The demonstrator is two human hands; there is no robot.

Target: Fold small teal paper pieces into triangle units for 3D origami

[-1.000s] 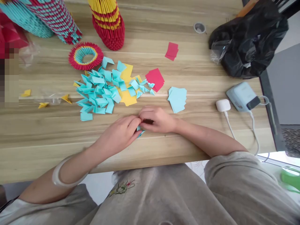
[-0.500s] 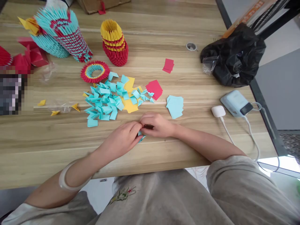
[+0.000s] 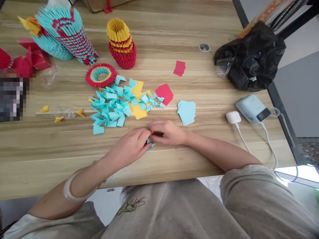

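At the front of the wooden table my left hand [image 3: 133, 144] and my right hand [image 3: 168, 132] meet, fingertips pinched together. Between and just below them shows a small light-blue piece of paper [image 3: 151, 146], mostly hidden by the fingers. Both hands are closed on it. Beyond the left hand lies a loose pile of folded light-blue paper pieces [image 3: 113, 115], with yellow paper sheets [image 3: 140, 112] partly under its right side. A stack of flat light-blue paper [image 3: 186, 113] rests to the right, and red paper squares [image 3: 164, 94] lie farther back.
Behind the pile stand a folded-paper ring [image 3: 112, 78], a yellow-and-red paper vase [image 3: 123, 53] and a tall blue-and-red paper figure [image 3: 77, 39]. To the right are a black plastic bag [image 3: 246, 59], a power bank [image 3: 251, 108] and a white charger [image 3: 233, 117] with cables.
The view has shifted very slightly. Both hands keep the same pinched pose, and the papers lie where they were.
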